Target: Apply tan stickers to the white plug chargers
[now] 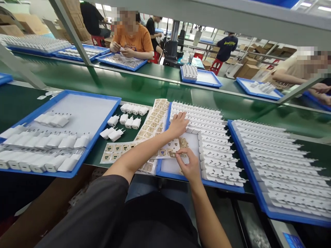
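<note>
My left hand [179,123] rests over rows of white plug chargers [212,137] in a blue-rimmed tray [178,175]. Its fingers look slightly apart and bent downward, and the fingertips are partly hidden against the chargers. Closer to me, my right hand [190,164] pinches the right end of a sheet of small stickers [121,148] between thumb and forefinger. This sheet passes under my left forearm, and part of it is covered. Loose tan backing scraps [183,142] lie in the tray beside my right hand.
More sticker sheets [155,117] lie left of the tray, near several loose chargers [129,121]. A left tray [74,96] holds partial charger rows; a right tray [261,196] holds many. Across the green line, a person in an orange shirt [141,38] works over another tray [134,67].
</note>
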The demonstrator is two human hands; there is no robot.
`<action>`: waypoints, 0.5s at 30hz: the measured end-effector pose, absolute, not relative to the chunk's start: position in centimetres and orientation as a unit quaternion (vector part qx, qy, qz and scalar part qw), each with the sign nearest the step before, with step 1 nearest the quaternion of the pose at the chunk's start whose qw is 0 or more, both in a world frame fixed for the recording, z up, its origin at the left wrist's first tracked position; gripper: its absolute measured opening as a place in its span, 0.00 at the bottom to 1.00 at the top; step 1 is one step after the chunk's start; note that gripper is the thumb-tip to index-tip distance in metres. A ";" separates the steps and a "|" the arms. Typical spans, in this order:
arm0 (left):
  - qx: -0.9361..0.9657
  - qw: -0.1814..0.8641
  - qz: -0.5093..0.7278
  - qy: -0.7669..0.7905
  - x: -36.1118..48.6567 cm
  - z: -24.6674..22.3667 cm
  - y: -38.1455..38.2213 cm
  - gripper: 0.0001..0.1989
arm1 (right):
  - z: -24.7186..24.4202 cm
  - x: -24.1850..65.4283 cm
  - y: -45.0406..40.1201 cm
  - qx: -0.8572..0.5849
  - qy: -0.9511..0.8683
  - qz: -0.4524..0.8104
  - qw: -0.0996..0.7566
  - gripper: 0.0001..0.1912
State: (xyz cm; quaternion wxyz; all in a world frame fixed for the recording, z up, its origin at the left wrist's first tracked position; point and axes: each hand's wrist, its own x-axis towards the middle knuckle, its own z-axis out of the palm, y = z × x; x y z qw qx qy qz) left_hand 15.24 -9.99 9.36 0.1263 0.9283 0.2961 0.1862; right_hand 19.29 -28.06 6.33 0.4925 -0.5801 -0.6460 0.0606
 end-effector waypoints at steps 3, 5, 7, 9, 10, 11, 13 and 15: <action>0.925 0.136 0.200 0.294 14.6 10.2 -10.6 0.14 | 6.5 19.4 -28.2 -0.570 -0.655 0.045 0.494 0.02; 0.925 0.138 0.208 0.286 12.6 11.2 -11.5 0.13 | 6.5 19.4 -28.2 -0.564 -0.655 0.035 0.501 0.02; 0.919 0.164 0.218 0.284 9.6 12.0 -12.8 0.13 | 6.4 19.5 -28.3 -0.561 -0.651 0.032 0.510 0.03; 0.865 0.302 0.261 0.304 6.6 11.7 -14.6 0.16 | 6.4 19.6 -28.2 -0.553 -0.653 0.035 0.517 0.03; 0.804 0.404 0.299 0.318 5.2 11.1 -15.6 0.19 | 6.4 19.6 -28.2 -0.547 -0.656 0.039 0.519 0.03; 0.739 0.487 0.334 0.324 4.1 10.2 -16.6 0.21 | 6.4 19.6 -28.2 -0.539 -0.661 0.047 0.520 0.03; 0.614 0.606 0.388 0.323 2.6 8.0 -18.3 0.26 | 6.6 19.5 -28.2 -0.518 -0.677 0.068 0.518 0.03; 0.526 0.663 0.422 0.325 2.1 5.9 -19.6 0.30 | 6.9 19.3 -28.2 -0.498 -0.695 0.100 0.508 0.03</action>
